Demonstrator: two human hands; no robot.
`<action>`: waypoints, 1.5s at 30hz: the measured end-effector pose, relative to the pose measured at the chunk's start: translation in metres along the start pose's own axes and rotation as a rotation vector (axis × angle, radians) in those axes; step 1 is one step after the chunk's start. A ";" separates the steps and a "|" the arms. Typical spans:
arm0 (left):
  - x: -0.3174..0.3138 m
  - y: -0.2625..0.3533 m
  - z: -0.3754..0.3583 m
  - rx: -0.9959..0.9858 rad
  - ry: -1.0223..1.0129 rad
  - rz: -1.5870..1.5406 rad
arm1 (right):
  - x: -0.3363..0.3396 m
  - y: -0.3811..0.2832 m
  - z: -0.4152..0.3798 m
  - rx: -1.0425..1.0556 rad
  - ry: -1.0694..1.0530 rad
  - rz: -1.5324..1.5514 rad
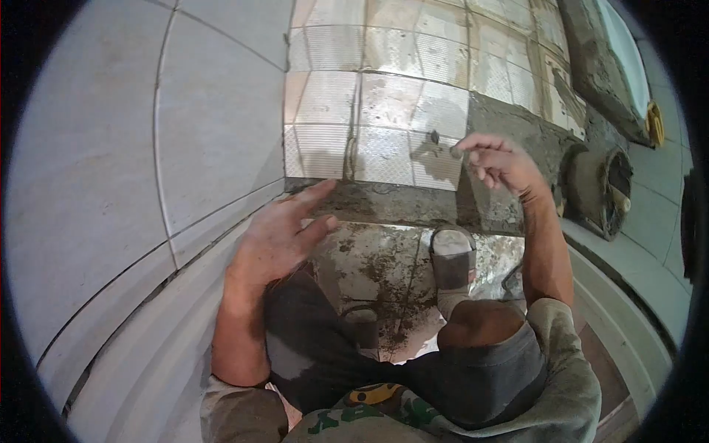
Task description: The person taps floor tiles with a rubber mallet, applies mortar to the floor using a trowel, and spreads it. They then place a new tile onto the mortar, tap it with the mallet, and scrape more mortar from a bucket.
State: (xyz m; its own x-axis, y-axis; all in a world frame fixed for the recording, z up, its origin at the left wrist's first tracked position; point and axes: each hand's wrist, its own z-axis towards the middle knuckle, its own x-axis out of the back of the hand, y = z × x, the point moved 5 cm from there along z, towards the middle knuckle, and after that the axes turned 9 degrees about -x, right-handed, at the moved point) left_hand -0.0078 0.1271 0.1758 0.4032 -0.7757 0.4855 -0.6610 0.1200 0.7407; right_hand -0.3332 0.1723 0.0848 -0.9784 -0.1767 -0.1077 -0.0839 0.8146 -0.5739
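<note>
My left hand [284,235] hovers over the near edge of the floor tiling, fingers stretched and thumb apart, holding nothing. Its fingertips are by the strip of grey mortar [399,203] along the front of the patterned tiles [384,155]. My right hand [504,164] is over the right edge of these tiles, beside a bare mortar patch [495,129]. Its index finger reaches left and the other fingers are loosely bent and apart. A small grey bit shows at the index fingertip. Just left of it is a small dark lump [434,137], with a shadow on the tile below.
A mortar-caked bucket [600,188] lies tipped at the right. Behind it stands a mortar-crusted trough [609,63] with a yellow object [654,124] at its end. Large wall tiles [214,111] rise on the left. My sandalled foot [453,255] rests on dirty flooring [384,273].
</note>
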 end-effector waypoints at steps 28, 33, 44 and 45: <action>-0.008 -0.010 0.011 0.245 -0.111 0.052 | 0.112 0.102 0.042 0.016 1.037 -0.812; -0.012 -0.033 0.009 0.212 -0.075 0.003 | 0.121 0.112 0.036 0.055 1.043 -0.847; -0.027 -0.037 0.029 0.187 -0.078 -0.208 | 0.121 0.081 -0.011 0.167 1.191 -0.587; -0.029 -0.037 0.032 0.188 -0.076 -0.208 | 0.122 0.096 -0.006 0.159 1.200 -0.586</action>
State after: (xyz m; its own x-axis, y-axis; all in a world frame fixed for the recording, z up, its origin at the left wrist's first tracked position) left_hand -0.0151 0.1255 0.1199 0.4987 -0.8166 0.2906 -0.6776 -0.1582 0.7182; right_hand -0.4621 0.2321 0.0219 -0.3729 0.1817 0.9099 -0.6017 0.6991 -0.3863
